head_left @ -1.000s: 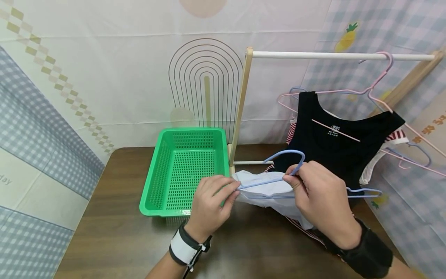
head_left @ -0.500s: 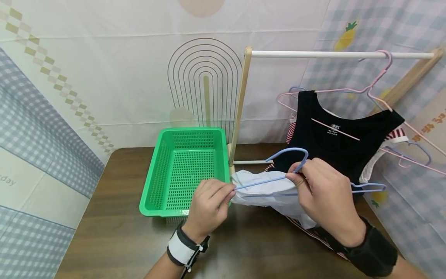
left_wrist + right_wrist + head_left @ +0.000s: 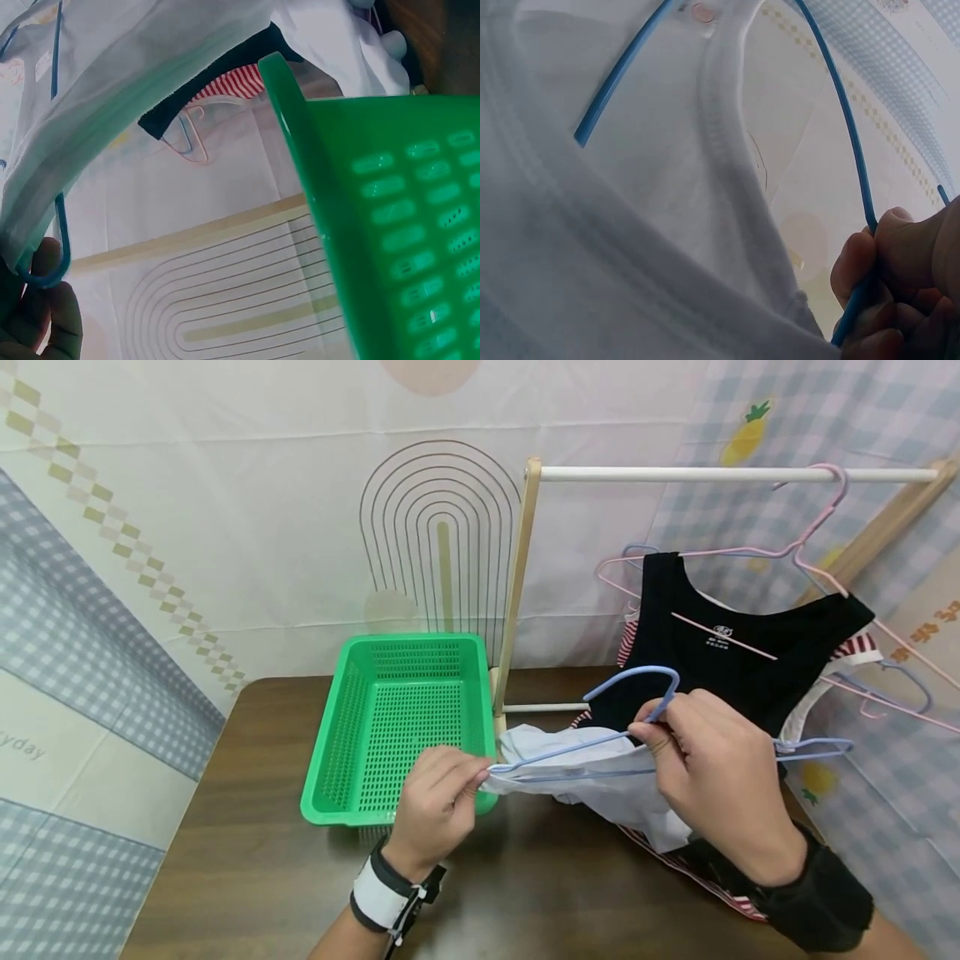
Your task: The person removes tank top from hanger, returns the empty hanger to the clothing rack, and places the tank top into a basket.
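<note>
A white top (image 3: 630, 802) with a bound neckline, plain in the right wrist view, hangs around a blue clothes hanger (image 3: 577, 749). My left hand (image 3: 438, 806) pinches the cloth at the hanger's left end, where the blue bend (image 3: 64, 240) shows beside the fingers in the left wrist view. Just below the hook, my right hand (image 3: 712, 777) grips the hanger's neck; thumb and fingers (image 3: 904, 255) close round the blue wire in the right wrist view. The hanger's right end sticks out bare beyond the right hand, which covers its middle.
Behind my right hand, a black tank top (image 3: 697, 685) hangs on a pink hanger (image 3: 806, 531) from the rack's white rail (image 3: 675, 474). Red-striped clothing (image 3: 628, 639) shows behind it. A green basket (image 3: 318, 735) stands left of the rack on the brown table (image 3: 247, 827).
My left hand has shifted left and slightly down, drawing the cloth toward the hanger's left end. My right hand has moved right, and the hook has risen with it.
</note>
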Demonstrator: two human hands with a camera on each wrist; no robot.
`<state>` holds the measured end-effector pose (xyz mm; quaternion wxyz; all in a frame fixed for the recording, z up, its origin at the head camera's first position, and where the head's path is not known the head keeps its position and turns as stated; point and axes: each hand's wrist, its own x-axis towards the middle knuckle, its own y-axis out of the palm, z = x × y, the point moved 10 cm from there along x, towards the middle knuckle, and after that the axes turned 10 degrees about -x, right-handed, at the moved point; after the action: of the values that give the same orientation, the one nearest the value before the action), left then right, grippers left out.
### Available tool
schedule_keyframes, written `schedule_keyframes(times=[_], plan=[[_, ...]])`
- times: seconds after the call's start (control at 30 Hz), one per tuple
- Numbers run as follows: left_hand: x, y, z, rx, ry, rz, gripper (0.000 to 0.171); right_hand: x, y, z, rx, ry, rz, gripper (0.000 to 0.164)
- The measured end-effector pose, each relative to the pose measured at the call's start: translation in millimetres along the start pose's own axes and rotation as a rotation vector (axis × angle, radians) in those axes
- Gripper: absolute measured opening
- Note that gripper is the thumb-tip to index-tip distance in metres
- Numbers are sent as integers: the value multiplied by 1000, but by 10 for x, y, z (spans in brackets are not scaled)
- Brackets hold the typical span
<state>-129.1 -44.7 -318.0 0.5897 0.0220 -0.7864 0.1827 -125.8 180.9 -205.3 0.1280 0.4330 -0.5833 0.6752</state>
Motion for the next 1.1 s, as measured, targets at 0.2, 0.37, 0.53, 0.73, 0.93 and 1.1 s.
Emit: schedule_keyframes(times=[0.2, 0.37, 0.53, 0.73, 0.93, 1.1], plan=[[-56, -58, 98, -41, -69, -36, 23, 5, -27, -74, 13, 11, 5, 59], [-97, -62, 148, -55, -84, -42, 21, -2, -13, -124, 11, 31, 33, 30], [-147, -73, 191, -57, -86, -55, 21, -4, 19, -186, 5, 72, 76, 12], [-234, -96, 285, -24, -136, -65, 17, -34, 59, -341, 44, 156, 111, 11], [-314, -89, 337, -7, -167, -56, 8, -46, 99, -464, 150, 216, 127, 3], [-373, 38, 322, 10, -186, 19, 7, -66, 177, -545, 250, 270, 143, 3]])
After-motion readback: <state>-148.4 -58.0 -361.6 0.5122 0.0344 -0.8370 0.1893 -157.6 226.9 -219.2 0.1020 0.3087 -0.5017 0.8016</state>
